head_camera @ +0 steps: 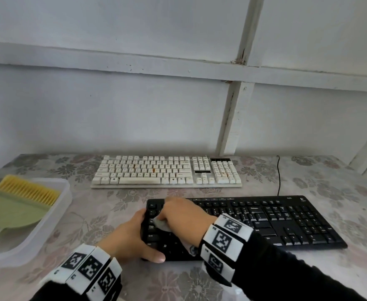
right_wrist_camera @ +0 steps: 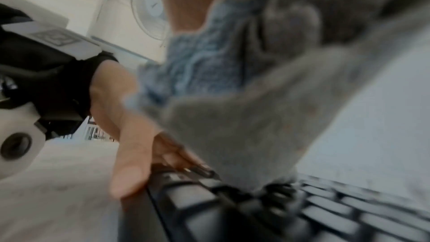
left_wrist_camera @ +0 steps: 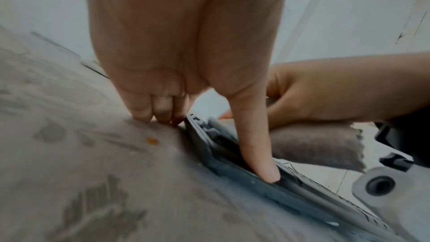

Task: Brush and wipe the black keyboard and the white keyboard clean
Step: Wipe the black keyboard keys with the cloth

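Observation:
The black keyboard [head_camera: 276,222] lies at the near right of the table, with the white keyboard [head_camera: 167,171] behind it. My left hand [head_camera: 143,235] grips the black keyboard's left end: its fingers curl against the side edge and its thumb [left_wrist_camera: 256,144] presses on the front edge. My right hand [head_camera: 173,211] holds a bunched grey cloth [head_camera: 160,223] on the leftmost keys. In the right wrist view the cloth [right_wrist_camera: 232,126] hangs over the black keys [right_wrist_camera: 325,214]. An orange speck [head_camera: 154,170] sits among the white keys.
A translucent plastic tray [head_camera: 65,192] at the left holds a green dustpan [head_camera: 10,211] and a yellow-bristled brush [head_camera: 28,187]. A black cable [head_camera: 279,177] runs back towards the wall. A floral tablecloth [head_camera: 200,283] covers the table, with an orange crumb [left_wrist_camera: 151,140] by my left fingers.

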The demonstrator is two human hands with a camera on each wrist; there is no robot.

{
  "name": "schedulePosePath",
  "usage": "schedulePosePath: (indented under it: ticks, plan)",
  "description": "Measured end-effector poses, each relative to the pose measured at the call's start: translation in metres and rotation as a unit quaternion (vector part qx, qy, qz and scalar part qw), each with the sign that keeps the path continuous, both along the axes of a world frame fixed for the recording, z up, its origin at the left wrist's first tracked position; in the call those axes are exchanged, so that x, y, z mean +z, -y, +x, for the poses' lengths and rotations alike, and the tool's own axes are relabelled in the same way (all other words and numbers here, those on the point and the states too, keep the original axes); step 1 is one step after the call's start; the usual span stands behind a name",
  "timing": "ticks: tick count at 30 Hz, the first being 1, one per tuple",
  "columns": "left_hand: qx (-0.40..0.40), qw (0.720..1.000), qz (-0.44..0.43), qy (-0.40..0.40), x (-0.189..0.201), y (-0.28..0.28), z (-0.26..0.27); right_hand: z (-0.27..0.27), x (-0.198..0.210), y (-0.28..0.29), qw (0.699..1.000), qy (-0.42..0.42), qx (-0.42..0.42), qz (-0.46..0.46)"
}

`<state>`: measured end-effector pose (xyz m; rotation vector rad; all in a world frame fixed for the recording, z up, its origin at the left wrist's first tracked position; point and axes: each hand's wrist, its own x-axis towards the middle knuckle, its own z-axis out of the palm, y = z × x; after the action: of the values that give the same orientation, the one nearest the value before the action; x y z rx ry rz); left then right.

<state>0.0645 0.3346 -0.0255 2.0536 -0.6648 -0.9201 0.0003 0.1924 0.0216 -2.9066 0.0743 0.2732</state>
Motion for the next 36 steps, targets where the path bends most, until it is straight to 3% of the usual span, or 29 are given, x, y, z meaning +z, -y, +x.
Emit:
schedulePosePath:
  ticks: [9,12,16,22,36]
  plan:
    - [-0.013,1.0,0.012,0.007,0.001,0.0,0.0,-0.049,0.011,0.077,0.991,-0.056,-0.098,-0.072]
    - [-0.014,1.0,0.009,0.007,0.0,0.0,0.0,-0.047,0.026,0.068,0.993,-0.05,-0.102,-0.032]
    - [-0.014,1.0,0.014,0.023,0.001,0.0,0.0,-0.026,0.034,0.025,0.998,-0.014,-0.041,0.05]
    - [-0.014,0.999,0.028,0.036,0.0,0.002,0.001,0.006,0.011,-0.016,0.999,-0.005,0.018,0.026]
    - [-0.011,0.999,0.027,0.027,0.004,-0.001,-0.001,-0.043,0.01,0.046,0.997,-0.016,-0.081,0.01]
